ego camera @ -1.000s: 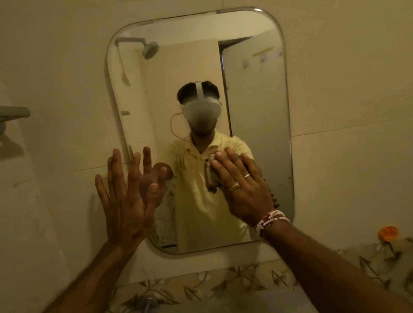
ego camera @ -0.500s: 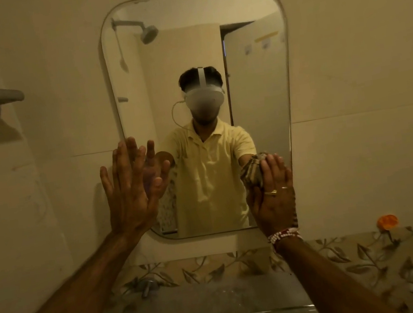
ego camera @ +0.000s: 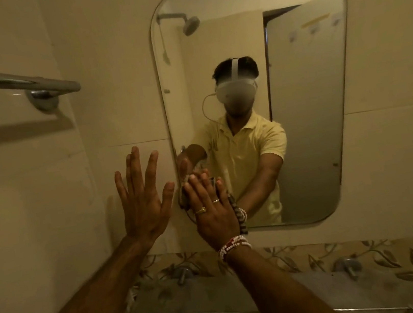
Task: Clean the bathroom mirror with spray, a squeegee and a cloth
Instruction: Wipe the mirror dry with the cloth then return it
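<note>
Head view – right hand (ego camera: 212, 210) flat, pressing cloth (ego camera: 183, 200)

Yellow polo shirt (ego camera: 246, 150), two gold rings (ego camera: 207, 205), beaded bracelets (ego camera: 233, 246), bare forearms.

Towel bar (ego camera: 12, 82), glass shelf (ego camera: 195, 302)

Your right hand (ego camera: 214, 210) has swept the cloth (ego camera: 185, 195) across the mirror (ego camera: 307, 103): a second ago it pressed near the glass's lower middle, half a second ago at its lower right edge, and now it sits at the lower left corner, just beside your left hand (ego camera: 142, 202). Your head has swung left too (the mirror now fills the upper right of the frame), and the towel bar (ego camera: 12, 81) looms larger at upper left.
</note>
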The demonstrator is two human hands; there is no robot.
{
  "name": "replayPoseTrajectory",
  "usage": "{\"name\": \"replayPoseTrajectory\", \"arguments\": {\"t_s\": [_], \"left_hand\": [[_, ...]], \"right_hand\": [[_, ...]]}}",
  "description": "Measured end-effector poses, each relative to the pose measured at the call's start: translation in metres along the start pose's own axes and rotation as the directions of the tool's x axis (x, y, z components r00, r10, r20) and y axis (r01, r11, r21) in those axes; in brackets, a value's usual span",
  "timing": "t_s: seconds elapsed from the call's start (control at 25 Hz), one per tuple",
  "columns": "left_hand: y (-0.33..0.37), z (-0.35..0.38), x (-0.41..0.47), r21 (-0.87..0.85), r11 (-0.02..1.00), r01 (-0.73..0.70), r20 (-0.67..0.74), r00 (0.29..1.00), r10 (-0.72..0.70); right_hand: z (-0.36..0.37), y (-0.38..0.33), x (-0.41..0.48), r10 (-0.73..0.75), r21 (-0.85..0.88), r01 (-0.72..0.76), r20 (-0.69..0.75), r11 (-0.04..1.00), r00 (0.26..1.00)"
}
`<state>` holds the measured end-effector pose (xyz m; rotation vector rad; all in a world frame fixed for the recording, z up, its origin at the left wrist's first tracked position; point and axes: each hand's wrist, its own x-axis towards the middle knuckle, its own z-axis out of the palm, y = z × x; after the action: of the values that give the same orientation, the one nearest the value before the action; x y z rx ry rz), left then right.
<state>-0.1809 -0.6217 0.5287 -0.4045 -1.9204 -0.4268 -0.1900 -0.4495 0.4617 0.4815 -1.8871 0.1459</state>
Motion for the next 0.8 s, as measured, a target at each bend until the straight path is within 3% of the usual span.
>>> {"name": "replayPoseTrajectory", "arguments": {"t_s": [0.24,0.4,0.6,0.8], "left_hand": [[0.002,0.010,-0.006,0.002,1.000,-0.001,0.027,1.000,0.000],[0.034,0.023,-0.003,-0.056,0.997,-0.043,0.029,0.999,0.044],[0.063,0.039,0.003,-0.086,0.995,-0.056,0.011,0.998,0.057],[0.075,0.044,0.008,-0.093,0.994,-0.049,-0.019,0.999,0.048]], "right_hand": [[0.010,0.007,-0.027,-0.214,-0.015,0.218,0.125,0.976,0.969],[-0.012,0.047,-0.057,-0.209,-0.043,0.215,0.110,0.976,0.972],[-0.072,0.126,-0.093,-0.004,-0.092,0.005,0.016,0.996,1.000],[-0.114,0.176,-0.091,0.264,-0.015,-0.267,-0.097,0.964,0.960]]}}
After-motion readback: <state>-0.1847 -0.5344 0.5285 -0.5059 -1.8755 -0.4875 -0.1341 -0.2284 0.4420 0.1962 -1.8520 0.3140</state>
